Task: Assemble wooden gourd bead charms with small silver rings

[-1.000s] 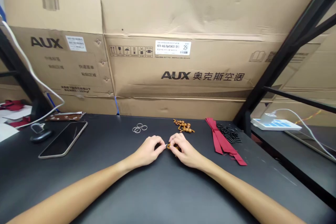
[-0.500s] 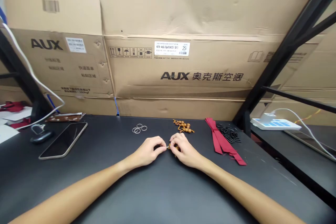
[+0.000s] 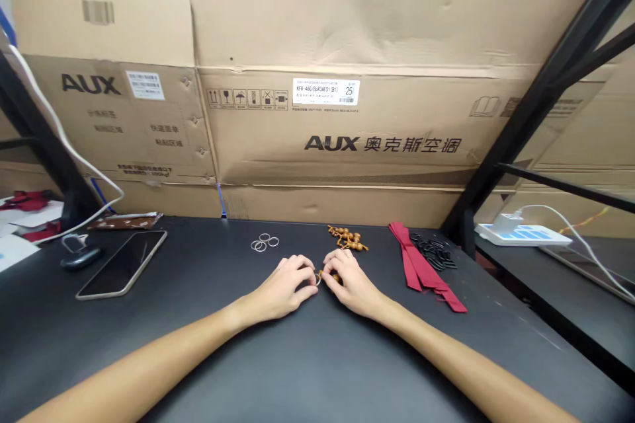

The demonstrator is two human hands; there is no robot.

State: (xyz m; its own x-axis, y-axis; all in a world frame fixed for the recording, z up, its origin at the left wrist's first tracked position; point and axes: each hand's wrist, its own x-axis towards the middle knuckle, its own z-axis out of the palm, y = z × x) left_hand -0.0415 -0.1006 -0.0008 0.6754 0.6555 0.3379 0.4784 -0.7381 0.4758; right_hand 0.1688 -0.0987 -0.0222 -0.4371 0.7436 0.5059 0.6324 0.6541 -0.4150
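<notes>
My left hand [image 3: 286, 289] pinches a small silver ring [image 3: 318, 281] between thumb and fingertips; part of the ring shows at the fingers' edge. Facing it, my right hand [image 3: 351, 285] is closed on a brown wooden gourd pendant [image 3: 336, 277] with an orange-brown cord. The cord end meets the ring between both hands; whether it passes through the ring, I cannot tell. Right fingers hide most of the pendant. Beyond my left hand lie several silver rings [image 3: 258, 246]. Past my right hand sits a small pile of similar gourd pendants [image 3: 353, 240].
Dark red ribbon strips [image 3: 417, 261] and a heap of black clasps [image 3: 436, 255] lie right. At left are a phone [image 3: 122, 266], a black fob [image 3: 82, 258] and a brown wrapper [image 3: 126, 221]. Cardboard boxes [image 3: 327, 175] stand behind; a black metal frame [image 3: 516, 106] rises right.
My left hand has turned slightly and the ring now shows as a curve at its fingertips. The right hand stays nearly in place. The view has shifted a little.
</notes>
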